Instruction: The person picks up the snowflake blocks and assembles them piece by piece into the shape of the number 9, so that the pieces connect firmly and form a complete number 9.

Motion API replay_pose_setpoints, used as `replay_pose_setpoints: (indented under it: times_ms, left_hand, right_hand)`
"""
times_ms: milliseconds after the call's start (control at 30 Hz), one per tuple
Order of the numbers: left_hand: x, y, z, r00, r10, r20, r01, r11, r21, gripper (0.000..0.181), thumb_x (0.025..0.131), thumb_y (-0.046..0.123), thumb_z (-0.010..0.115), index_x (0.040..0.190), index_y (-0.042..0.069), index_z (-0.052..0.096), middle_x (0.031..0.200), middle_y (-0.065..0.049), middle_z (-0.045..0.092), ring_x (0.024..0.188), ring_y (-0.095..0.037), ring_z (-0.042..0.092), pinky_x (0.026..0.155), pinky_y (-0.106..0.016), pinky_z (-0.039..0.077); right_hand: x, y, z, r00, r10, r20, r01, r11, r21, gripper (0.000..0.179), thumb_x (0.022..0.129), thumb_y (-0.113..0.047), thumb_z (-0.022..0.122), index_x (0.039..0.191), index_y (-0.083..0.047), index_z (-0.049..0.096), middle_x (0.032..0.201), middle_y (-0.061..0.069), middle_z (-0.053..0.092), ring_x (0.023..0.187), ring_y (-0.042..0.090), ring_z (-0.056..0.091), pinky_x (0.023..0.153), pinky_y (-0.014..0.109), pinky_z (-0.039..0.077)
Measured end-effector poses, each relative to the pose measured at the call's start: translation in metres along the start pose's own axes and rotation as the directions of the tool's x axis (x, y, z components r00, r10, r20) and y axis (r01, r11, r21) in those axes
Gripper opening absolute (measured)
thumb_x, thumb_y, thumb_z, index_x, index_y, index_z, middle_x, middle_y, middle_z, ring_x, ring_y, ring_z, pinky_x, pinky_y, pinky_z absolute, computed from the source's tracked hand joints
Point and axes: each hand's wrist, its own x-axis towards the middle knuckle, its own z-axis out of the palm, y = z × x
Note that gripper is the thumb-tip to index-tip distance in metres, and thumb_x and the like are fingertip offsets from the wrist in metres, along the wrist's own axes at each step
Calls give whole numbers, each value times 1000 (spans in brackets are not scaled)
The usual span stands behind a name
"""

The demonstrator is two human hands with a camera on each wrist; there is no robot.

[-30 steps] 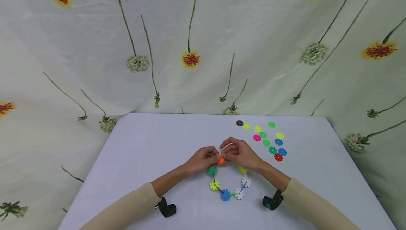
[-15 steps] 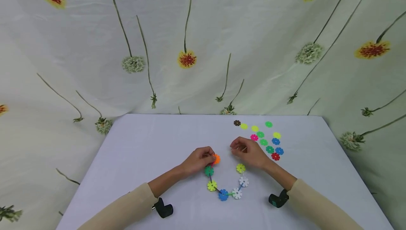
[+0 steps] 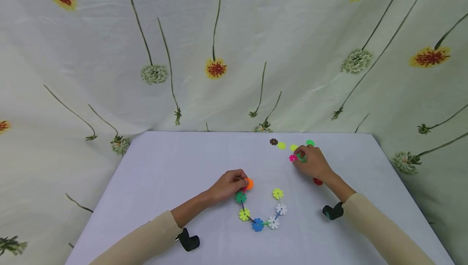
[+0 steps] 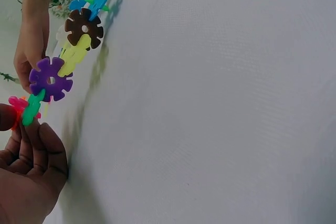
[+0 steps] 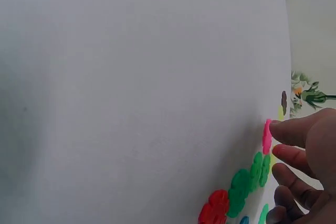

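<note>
My left hand (image 3: 229, 183) pinches an orange notched plastic disc (image 3: 250, 183) at one end of a curved chain of interlocking discs. A green disc (image 3: 241, 197), a blue disc (image 3: 257, 224) and a white disc (image 3: 281, 209) belong to the chain; a yellow disc (image 3: 278, 193) forms its other end. In the left wrist view, a purple disc (image 4: 51, 80) and a brown disc (image 4: 84, 28) of the chain stand on edge. My right hand (image 3: 313, 162) is over the loose discs, its thumb and forefinger at a pink disc (image 5: 267, 136) lying on the table. Whether they grip it is unclear.
Loose discs lie at the back right: a brown disc (image 3: 274, 142), a yellow disc (image 3: 281, 145), a green disc (image 3: 310, 142) and a red disc (image 3: 317, 181). My right hand hides several others. A flowered cloth (image 3: 234, 94) hangs behind the white table (image 3: 175, 155).
My right hand has left the orange disc and moved right and back to the loose discs. My left hand stays at the chain, still pinching the orange disc.
</note>
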Motion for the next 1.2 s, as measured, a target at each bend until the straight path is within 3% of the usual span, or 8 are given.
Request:
replay_pose_setpoints:
  times_ms: [233, 467, 667, 833, 1067, 1200]
  left_hand:
    - [0, -1, 1, 1000, -10, 7, 10, 1000, 1, 17, 105, 21, 62, 107, 4, 66, 86, 3, 64, 78, -11, 56, 75, -22, 47]
    - [0, 0, 0, 1000, -1, 8, 0, 1000, 6, 17, 106, 20, 62, 107, 4, 66, 87, 1, 65, 78, -12, 56, 75, -22, 47]
    - [0, -1, 0, 1000, -6, 8, 6, 1000, 10, 17, 106, 20, 61, 107, 4, 66, 87, 2, 65, 78, -12, 56, 76, -22, 48]
    - [0, -2, 0, 1000, -9, 9, 9, 1000, 12, 17, 106, 21, 61, 107, 4, 66, 87, 2, 65, 78, -12, 57, 76, -22, 48]
    - [0, -2, 0, 1000, -21, 8, 21, 1000, 12, 16, 106, 19, 60, 107, 5, 66, 86, 3, 63, 77, -10, 55, 75, -22, 47]
    - [0, -1, -1, 1000, -24, 8, 24, 1000, 12, 16, 106, 18, 59, 107, 4, 66, 85, 3, 61, 75, -9, 53, 73, -21, 46]
  right_hand:
    - [2, 1, 1, 1000, 25, -6, -25, 999, -46, 29, 97, -23, 75, 118, -3, 73, 105, 15, 64, 103, 33, 53, 83, 42, 49]
    - [8, -2, 2, 999, -32, 8, 32, 999, 24, 24, 95, -11, 72, 116, -4, 65, 109, 17, 71, 104, 33, 58, 91, 47, 51]
    - [6, -6, 8, 996, -83, 14, 82, 994, 66, 20, 99, -3, 67, 116, -13, 65, 102, 12, 75, 84, 22, 62, 76, 35, 52]
    - [4, -8, 9, 997, -83, 7, 82, 994, 78, 20, 100, -2, 68, 116, -13, 66, 101, 12, 75, 84, 22, 61, 76, 34, 52]
    - [-2, -14, 14, 994, -106, 0, 103, 972, 210, 15, 99, -3, 69, 112, -11, 69, 108, 13, 78, 96, 26, 71, 88, 42, 60]
    - [-9, -26, 18, 992, -125, 17, 115, 951, 287, 15, 98, -5, 72, 112, -12, 70, 110, 10, 78, 101, 25, 74, 91, 38, 61]
